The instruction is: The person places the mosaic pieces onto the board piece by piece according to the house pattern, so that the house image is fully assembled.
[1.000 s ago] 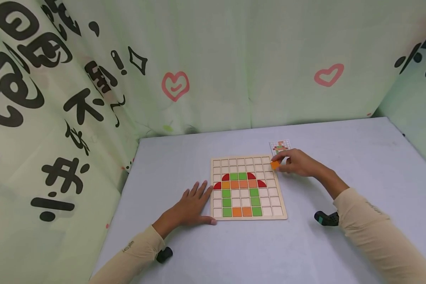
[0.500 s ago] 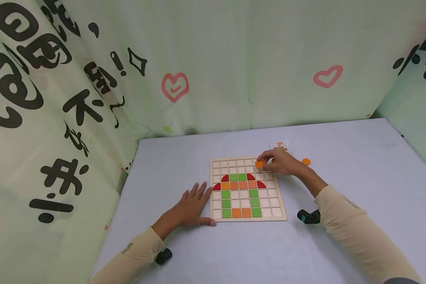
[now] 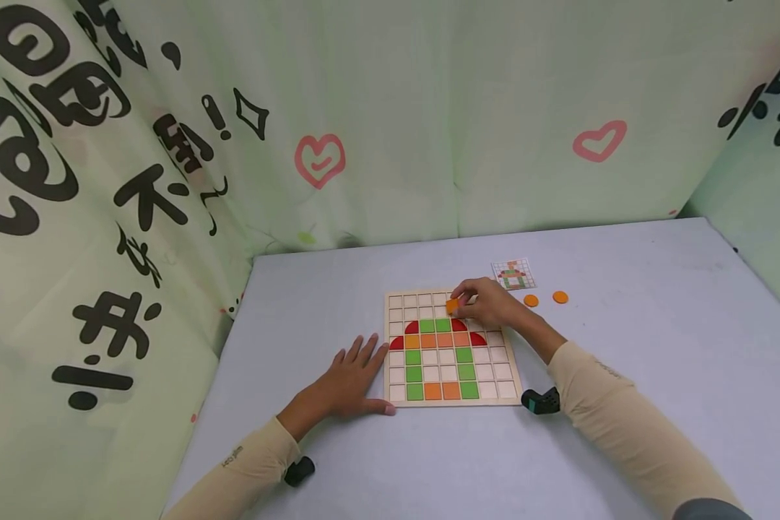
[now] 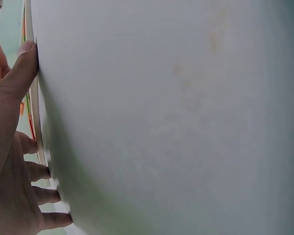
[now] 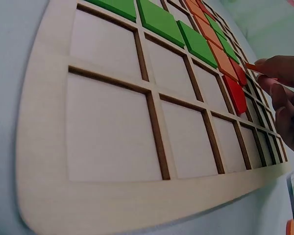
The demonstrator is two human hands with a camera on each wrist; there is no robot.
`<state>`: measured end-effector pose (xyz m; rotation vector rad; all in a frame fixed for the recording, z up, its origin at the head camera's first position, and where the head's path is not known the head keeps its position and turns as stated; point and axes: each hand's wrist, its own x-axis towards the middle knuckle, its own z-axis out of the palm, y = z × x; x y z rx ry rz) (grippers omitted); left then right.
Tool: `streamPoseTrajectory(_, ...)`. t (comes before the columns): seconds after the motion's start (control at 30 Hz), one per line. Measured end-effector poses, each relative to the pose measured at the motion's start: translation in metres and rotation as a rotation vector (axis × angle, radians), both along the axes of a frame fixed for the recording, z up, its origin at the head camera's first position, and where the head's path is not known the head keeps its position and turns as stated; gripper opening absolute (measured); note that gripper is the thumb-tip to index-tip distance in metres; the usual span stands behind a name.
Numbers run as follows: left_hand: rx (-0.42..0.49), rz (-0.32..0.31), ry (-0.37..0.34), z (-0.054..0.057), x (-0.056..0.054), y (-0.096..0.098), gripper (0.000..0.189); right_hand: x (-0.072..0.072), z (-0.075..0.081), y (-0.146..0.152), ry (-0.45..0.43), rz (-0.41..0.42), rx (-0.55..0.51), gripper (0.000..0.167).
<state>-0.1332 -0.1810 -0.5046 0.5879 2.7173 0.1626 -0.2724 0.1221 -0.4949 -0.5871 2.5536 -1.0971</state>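
In the head view a wooden grid board (image 3: pixel 504 399) lies on the table, with green, orange and red tiles set in some of its squares. My right hand (image 3: pixel 487 303) pinches an orange square tile (image 3: pixel 452 307) between thumb and fingertips, over the upper part of the board above the green tiles (image 3: pixel 434 326). In the right wrist view the tile shows edge-on near a red quarter-round tile (image 5: pixel 234 95). My left hand (image 3: pixel 347 383) lies with fingers spread flat at the board's left edge, fingertips and thumb against it.
A small pattern card (image 3: pixel 513 274) lies behind the board's right corner. Two orange discs (image 3: pixel 560 297) sit on the table right of it. A black wrist camera (image 3: pixel 541 401) hangs under the right sleeve. A pale green curtain (image 3: pixel 396 144) hangs behind the table.
My right hand has moved left with the orange square tile, from the board's right edge to over its upper middle. Two orange discs have come into view. My left hand stays put.
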Motion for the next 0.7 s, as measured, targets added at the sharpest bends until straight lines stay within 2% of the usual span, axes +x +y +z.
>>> streamPoseTrajectory(0.13, -0.003, 0.001, -0.004, 0.000, 0.001, 0.000, 0.114, 0.002, -0.004, -0.008, -0.016, -0.011, -0.010, 0.028)
streamPoseTrajectory(0.47, -0.008, -0.006, 0.002, 0.000, 0.000, -0.001, 0.114, 0.005, -0.004, -0.019, 0.059, 0.002, 0.096, 0.027)
streamPoseTrajectory(0.7, -0.007, -0.010, 0.003, 0.000, 0.000, -0.001, 0.114, 0.004, -0.003, -0.019, 0.054, 0.006, 0.147, 0.029)
